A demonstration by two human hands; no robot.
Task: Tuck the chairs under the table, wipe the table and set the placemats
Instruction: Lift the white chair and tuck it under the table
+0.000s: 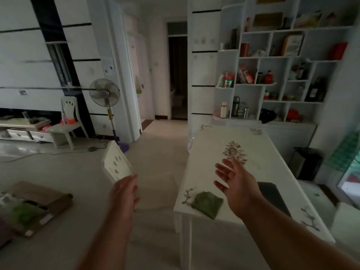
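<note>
A white table (212,152) with grey flower prints fills the right half. A folded green cloth (207,203) lies on its near left corner. A dark placemat (272,195) lies on the table's right side, partly behind my right arm. A white chair with a cut-out backrest (116,162) stands left of the table, its seat (157,191) towards the table edge and blurred. My left hand (124,191) reaches to the lower edge of that backrest, fingers straight, not clasping it. My right hand (233,180) hovers open above the table, palm turned left.
A second white chair (68,119) stands far left by a low TV cabinet (21,131). A standing fan (105,94) is beside it. Wall shelves (272,78) rise behind the table, a black bin (305,162) at its right. A low surface with cushions (35,207) lies near left.
</note>
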